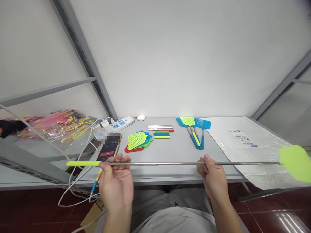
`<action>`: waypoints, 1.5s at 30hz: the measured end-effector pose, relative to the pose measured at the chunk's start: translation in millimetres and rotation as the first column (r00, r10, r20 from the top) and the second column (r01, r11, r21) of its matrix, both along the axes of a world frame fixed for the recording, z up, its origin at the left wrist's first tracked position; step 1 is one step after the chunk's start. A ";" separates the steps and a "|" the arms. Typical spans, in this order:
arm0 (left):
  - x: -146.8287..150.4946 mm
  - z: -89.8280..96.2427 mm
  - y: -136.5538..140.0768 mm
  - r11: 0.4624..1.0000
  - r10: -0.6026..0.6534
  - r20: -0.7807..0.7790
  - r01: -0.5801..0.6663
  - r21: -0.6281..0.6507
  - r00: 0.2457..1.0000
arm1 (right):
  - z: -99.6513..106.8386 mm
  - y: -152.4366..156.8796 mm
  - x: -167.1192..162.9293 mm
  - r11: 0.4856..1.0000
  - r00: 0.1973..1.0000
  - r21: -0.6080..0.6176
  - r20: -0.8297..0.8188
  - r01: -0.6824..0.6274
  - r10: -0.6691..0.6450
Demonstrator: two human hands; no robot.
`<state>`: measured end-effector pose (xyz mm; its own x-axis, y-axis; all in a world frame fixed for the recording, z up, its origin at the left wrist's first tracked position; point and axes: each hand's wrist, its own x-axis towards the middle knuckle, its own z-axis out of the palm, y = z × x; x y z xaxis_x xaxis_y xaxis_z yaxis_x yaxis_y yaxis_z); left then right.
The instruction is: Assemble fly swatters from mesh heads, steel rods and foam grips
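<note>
A fly swatter [165, 163] with its metal rod drawn out long lies level across both my hands, above the table's front edge. Its yellow-green grip points left and its yellow-green paddle is at the far right. My left hand [116, 181], palm up, holds the rod just beside the grip. Thumb and curled fingers of my right hand [211, 174] pinch the rod nearer the paddle. Behind it lie loose swatter paddles [137, 140] in yellow, blue, green and red, several metal rods [160, 127], and coloured grips [162, 135]. Several swatters with short rods [196, 132] lie in a fanned pile.
On the left are a phone [109, 147], a power strip [119, 124] with white cables, and plastic bags of colourful items [60, 127]. A white case [141, 118] sits by the wall. A white plastic mailer [243, 139] covers the table's right side. Metal shelf posts [85, 58] flank it.
</note>
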<state>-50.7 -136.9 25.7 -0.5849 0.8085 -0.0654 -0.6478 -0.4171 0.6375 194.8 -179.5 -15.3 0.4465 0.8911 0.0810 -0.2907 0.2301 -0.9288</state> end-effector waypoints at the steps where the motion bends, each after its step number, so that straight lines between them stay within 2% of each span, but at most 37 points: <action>1: -3.9 2.1 2.1 1.000 0.009 0.005 -0.009 -0.003 1.000 | -0.9 0.7 0.4 1.000 1.000 0.001 0.008 -0.009 0.009; 6: -18.7 7.1 7.5 0.999 0.036 0.046 -0.035 -0.009 0.998 | 1.7 1.6 7.6 0.999 0.999 0.024 -0.018 0.045 -0.045; 12: -46.9 5.3 13.5 0.993 0.063 0.011 -0.063 0.095 0.998 | 9.2 2.4 21.0 0.990 0.991 0.062 -0.067 0.124 -0.120; 18: -59.0 10.6 14.0 0.990 0.062 0.204 -0.086 0.114 0.977 | 7.6 8.1 32.5 0.980 0.974 0.055 -0.127 0.193 -0.185; 23: -57.0 11.6 15.4 0.992 0.045 0.236 -0.072 0.104 0.971 | 6.1 11.7 39.6 0.971 0.965 0.061 -0.145 0.231 -0.220; 27: -40.8 2.6 17.1 0.994 0.026 0.132 -0.040 0.103 0.991 | 6.0 10.5 46.7 0.955 0.947 0.078 -0.178 0.285 -0.268; 31: -9.7 -9.1 11.8 1.000 0.006 -0.007 -0.006 0.005 1.000 | 4.4 10.8 40.9 0.958 0.947 0.072 -0.188 0.276 -0.259; 33: 10.3 -14.0 5.2 0.994 -0.113 -0.043 0.113 0.011 0.993 | 2.5 11.4 28.8 0.970 0.958 0.052 -0.177 0.237 -0.224; 35: 31.1 -18.7 -3.6 0.962 -0.270 -0.051 0.271 0.009 0.961 | 0.4 11.6 13.8 0.980 0.969 0.034 -0.163 0.194 -0.186; 38: 56.7 -26.5 -16.5 0.914 -0.405 -0.053 0.405 -0.015 0.913 | -0.2 10.6 -2.1 0.982 0.972 0.040 -0.155 0.185 -0.176; 45: 76.9 -41.1 -29.0 0.916 -0.402 -0.076 0.399 -0.051 0.913 | 12.5 3.9 -0.4 0.953 0.954 0.116 -0.147 0.280 -0.262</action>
